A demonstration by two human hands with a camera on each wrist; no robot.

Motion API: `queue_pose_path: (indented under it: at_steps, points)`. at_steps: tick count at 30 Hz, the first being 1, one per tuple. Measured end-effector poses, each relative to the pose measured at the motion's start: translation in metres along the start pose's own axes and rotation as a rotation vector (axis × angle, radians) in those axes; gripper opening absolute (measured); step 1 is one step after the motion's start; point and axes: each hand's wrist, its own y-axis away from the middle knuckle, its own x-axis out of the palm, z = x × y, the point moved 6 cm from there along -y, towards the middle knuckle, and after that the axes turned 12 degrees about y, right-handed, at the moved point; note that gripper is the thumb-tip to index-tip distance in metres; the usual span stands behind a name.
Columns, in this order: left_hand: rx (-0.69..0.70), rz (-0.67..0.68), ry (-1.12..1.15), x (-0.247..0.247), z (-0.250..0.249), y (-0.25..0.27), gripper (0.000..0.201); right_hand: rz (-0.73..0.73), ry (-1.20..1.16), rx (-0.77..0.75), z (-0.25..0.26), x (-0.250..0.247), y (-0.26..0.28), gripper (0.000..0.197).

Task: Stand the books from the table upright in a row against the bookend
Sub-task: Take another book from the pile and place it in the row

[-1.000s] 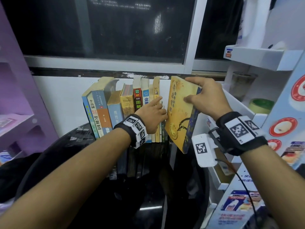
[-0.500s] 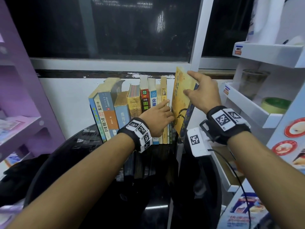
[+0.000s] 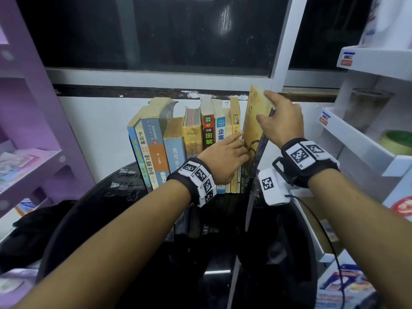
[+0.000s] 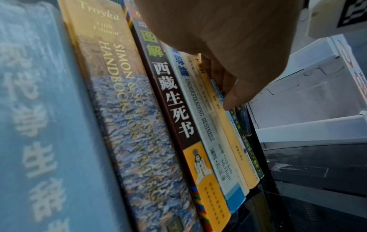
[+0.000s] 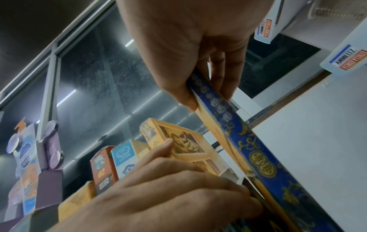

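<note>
Right hand [image 3: 279, 121] pinches the yellow book [image 3: 253, 128]; left hand [image 3: 225, 157], fingers straight, steadies the row [image 3: 191, 139].

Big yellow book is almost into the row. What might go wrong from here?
The yellow book leans, held only near its top by the right hand; its foot might slide on the glossy black table. The left hand has fingers in the gap and may get pinched. The thin books could tip once that hand leaves.
</note>
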Motion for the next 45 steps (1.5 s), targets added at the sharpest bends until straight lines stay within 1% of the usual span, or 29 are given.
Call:
queue_pose_path:
  at_steps: [9, 17, 26, 29, 33, 37, 45]
  points:
    - [-0.003, -0.045, 0.024, 0.004, 0.001, -0.002, 0.054, 0.029, 0.045, 0.027, -0.018, 0.029, 0.002, 0.053]
    - [-0.009, -0.107, 0.055, 0.005, 0.001, -0.003, 0.053, 0.050, 0.111, -0.041, -0.022, 0.037, -0.001, 0.052]
    - [-0.021, -0.168, 0.068, 0.007, -0.001, -0.005, 0.051, 0.140, 0.194, -0.067, -0.019, 0.046, 0.005, 0.056]
    - [-0.028, -0.217, 0.080, 0.009, -0.003, -0.006, 0.047, 0.167, 0.181, -0.046, -0.023, 0.048, 0.006, 0.057]
    - [-0.075, -0.313, 0.085, 0.011, -0.004, -0.002, 0.042, 0.206, 0.137, -0.080, -0.020, 0.049, 0.010, 0.056]
    - [-0.146, -0.332, 0.054, 0.020, -0.005, 0.002, 0.043, 0.230, 0.091, -0.077, -0.019, 0.047, 0.014, 0.053]
    - [-0.158, -0.468, 0.052, 0.017, -0.007, -0.009, 0.024, 0.245, 0.063, -0.041, -0.020, 0.052, 0.011, 0.056]
